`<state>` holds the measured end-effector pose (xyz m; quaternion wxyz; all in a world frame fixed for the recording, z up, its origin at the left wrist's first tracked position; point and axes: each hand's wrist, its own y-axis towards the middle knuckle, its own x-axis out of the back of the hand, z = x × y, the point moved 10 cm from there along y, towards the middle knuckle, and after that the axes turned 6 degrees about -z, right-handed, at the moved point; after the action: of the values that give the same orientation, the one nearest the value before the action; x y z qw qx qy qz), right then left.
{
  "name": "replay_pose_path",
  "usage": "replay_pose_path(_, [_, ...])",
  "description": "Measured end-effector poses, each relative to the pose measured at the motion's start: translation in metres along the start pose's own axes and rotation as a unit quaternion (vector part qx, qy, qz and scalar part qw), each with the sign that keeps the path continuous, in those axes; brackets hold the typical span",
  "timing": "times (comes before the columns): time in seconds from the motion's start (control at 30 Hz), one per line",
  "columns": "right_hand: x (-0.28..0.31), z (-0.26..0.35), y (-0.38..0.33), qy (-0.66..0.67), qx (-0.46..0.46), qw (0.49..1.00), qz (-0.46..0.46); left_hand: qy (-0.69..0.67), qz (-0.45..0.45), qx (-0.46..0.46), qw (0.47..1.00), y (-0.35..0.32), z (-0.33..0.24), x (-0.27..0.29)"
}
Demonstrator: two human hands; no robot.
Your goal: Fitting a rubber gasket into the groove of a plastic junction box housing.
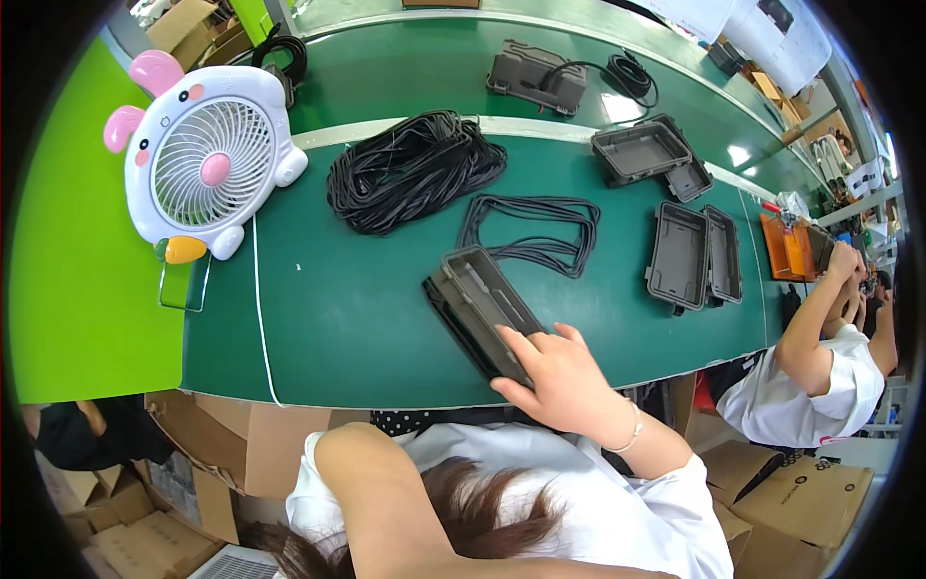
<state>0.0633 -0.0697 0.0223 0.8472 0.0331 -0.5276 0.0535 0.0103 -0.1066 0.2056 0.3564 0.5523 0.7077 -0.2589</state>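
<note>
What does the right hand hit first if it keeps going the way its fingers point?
The right hand already rests on the grey plastic case. Its fingers point up-left along the case; past it, probably bare green table. The heap of black gaskets lies farther off.

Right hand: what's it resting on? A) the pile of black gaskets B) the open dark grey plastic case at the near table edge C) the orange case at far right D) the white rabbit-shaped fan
B: the right hand lies on the near end of the open dark grey plastic case, well apart from the fan and the gasket pile.
</note>
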Motion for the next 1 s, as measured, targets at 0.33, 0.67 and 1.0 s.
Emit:
replay_pose_path(0.33, [-0.012, 0.011, 0.006, -0.100, 0.091, 0.988, -0.071, 0.020, 0.030, -0.079, 0.996, 0.024, -0.009, 0.016])
replay_pose_path(0.67, [0.021, -0.029, -0.008, -0.012, 0.080, 0.997, 0.004, 0.076, -0.251, -0.094, 0.960, 0.030, -0.022, 0.061])
replay_pose_path(1.0, [0.070, -0.170, 0.040, 0.042, -0.154, 0.936, -0.312, 0.807, -0.191, -0.266, 0.491, 0.061, 0.015, 0.186])
